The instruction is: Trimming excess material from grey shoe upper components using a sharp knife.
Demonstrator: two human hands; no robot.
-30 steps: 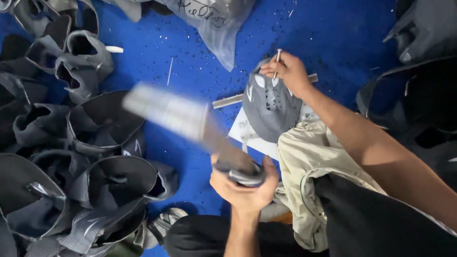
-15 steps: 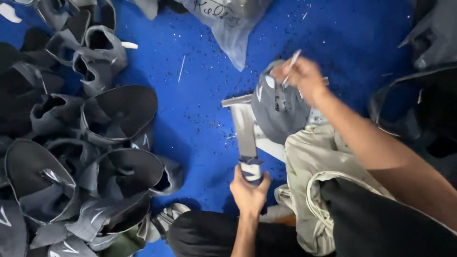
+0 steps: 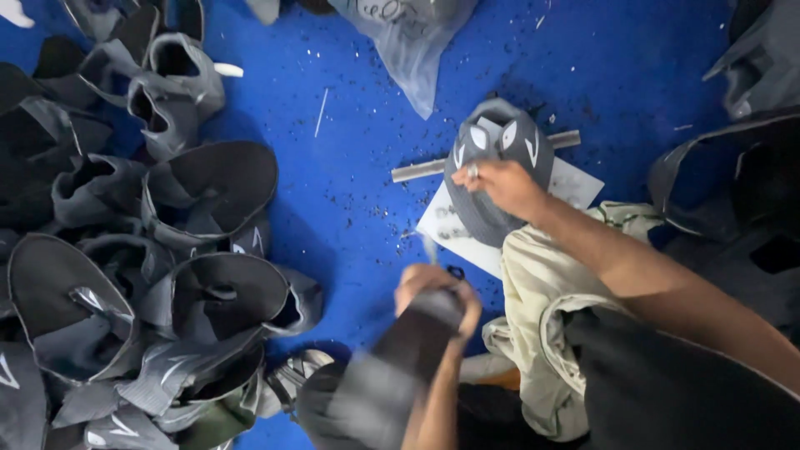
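Pressing down on a grey fabric shoe upper with white pointed markings [image 3: 492, 158], the right hand [image 3: 504, 185] has its fingers pinched on something small and pale at the upper's near side; what that small thing is cannot be told. The grey upper sits on a white rectangular board [image 3: 575, 185] lying on the blue floor covering [image 3: 350, 192], and a thin grey metal bar [image 3: 417, 170] pokes out from under the upper on both sides. Nearer the person than the upper, the left hand [image 3: 435, 292] is clenched around the handle of a dark, motion-blurred tool [image 3: 392, 367] whose shape cannot be made out. Just beside the upper, on the person's side, lies crumpled beige cloth [image 3: 542, 333]. Well apart from the upper, across the bare blue floor to the left, a heap of dark grey shoe uppers [image 3: 167, 250] is stacked. Beyond the upper, at the far edge, lies a clear plastic bag [image 3: 408, 42], and more dark uppers [image 3: 750, 125] sit to its right.
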